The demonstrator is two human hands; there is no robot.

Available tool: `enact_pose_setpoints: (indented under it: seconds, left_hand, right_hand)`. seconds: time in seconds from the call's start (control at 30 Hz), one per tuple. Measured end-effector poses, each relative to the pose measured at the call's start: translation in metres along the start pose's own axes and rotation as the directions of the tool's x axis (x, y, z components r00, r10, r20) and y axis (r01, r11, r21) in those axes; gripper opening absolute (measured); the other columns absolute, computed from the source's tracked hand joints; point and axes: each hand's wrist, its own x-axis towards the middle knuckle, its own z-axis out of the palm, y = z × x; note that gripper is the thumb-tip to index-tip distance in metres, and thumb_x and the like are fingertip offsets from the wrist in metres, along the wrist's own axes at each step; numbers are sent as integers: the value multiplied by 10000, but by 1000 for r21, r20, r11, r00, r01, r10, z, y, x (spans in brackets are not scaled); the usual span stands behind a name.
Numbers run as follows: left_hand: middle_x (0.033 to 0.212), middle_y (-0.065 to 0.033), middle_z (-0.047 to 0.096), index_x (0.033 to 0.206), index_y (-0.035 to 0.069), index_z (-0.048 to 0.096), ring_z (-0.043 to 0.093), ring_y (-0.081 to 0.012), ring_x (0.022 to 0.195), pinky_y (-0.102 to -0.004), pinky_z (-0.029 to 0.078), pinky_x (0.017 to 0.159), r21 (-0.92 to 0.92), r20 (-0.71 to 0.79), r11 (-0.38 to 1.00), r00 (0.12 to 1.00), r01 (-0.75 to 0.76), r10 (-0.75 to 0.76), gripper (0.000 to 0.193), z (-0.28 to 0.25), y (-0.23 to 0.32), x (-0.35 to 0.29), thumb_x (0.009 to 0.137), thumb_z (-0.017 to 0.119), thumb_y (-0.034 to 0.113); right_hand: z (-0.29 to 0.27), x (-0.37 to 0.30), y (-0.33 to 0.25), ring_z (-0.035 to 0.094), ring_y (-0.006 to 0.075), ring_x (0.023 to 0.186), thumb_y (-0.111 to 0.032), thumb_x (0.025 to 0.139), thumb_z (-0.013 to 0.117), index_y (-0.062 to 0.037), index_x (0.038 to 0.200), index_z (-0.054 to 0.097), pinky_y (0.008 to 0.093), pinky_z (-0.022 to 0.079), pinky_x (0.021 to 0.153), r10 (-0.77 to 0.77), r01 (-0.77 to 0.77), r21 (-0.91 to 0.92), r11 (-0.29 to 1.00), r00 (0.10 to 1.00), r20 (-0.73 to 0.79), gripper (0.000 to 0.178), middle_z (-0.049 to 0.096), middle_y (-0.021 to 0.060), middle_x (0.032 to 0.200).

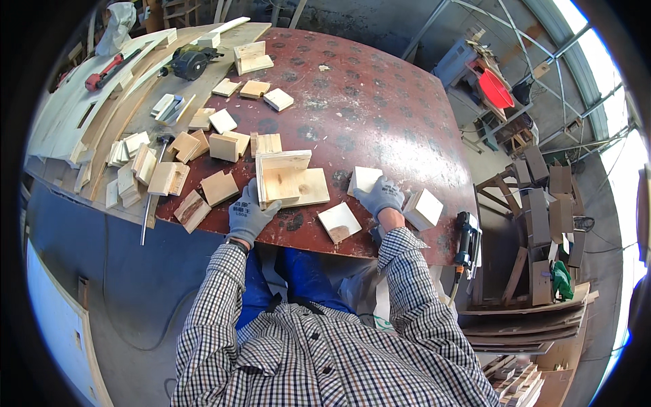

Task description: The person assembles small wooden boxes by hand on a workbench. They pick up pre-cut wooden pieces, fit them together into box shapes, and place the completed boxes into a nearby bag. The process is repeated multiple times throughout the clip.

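Both my hands wear grey gloves and are at the near edge of a dark red table (pixel 400 102). My left hand (pixel 251 216) grips the near left edge of an L-shaped wooden piece (pixel 281 178), made of pale boards joined at a corner. The fingers are on its left side and the thumb is along its lower edge. My right hand (pixel 382 197) is closed on the right edge of a square wooden block (pixel 365 180); its fingertips are partly hidden. Between the hands lies a loose square board (pixel 339 222) with a darker corner. A stack of square boards (pixel 424 209) stands right of my right hand.
Several wooden blocks (pixel 224 148) are scattered on the left. A hammer (pixel 150 197) overhangs the near edge. A circular saw (pixel 191 62) and a red tool (pixel 102 78) lie far left. A nail gun (pixel 466 241) with a hose rests at the right corner.
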Motion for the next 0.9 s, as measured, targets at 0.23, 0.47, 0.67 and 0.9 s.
enact_pose_setpoints:
  seconds: [0.23,0.47,0.67,0.9]
  left_hand:
    - [1277,-168,667,1491,98,416,744,-385,1006,-512,607,816,14,-43,999,998,-36,36,882,6,-5,-3,858,769,601]
    - [1210,-181,678,1483,97,398,758,-383,945,-505,626,753,27,-64,995,993,-93,95,886,13,-10,3,839,822,533]
    - [1234,-175,687,1470,110,408,757,-390,956,-513,621,754,41,1,999,1000,0,-1,909,1,-2,1,839,776,651]
    - [1298,-183,692,1470,124,518,752,-385,1013,-494,626,834,-9,29,997,997,74,-74,914,1,3,1,807,789,691]
  right_hand:
    - [-9,-52,-30,668,400,1156,-614,777,775,14,1313,591,509,527,990,-157,207,273,939,968,-195,847,656,246,1251]
    - [24,-96,-138,638,425,1167,-642,816,770,4,1257,615,505,516,982,-375,435,356,827,899,-226,797,648,247,1256]
    - [85,-69,-129,598,459,1229,-367,918,767,-104,1409,623,518,519,1039,-483,674,443,591,736,-475,576,579,208,1445]
    - [86,-64,-120,613,397,1212,-349,954,727,-285,1460,618,499,550,1007,-502,613,426,665,790,-353,522,599,90,1457]
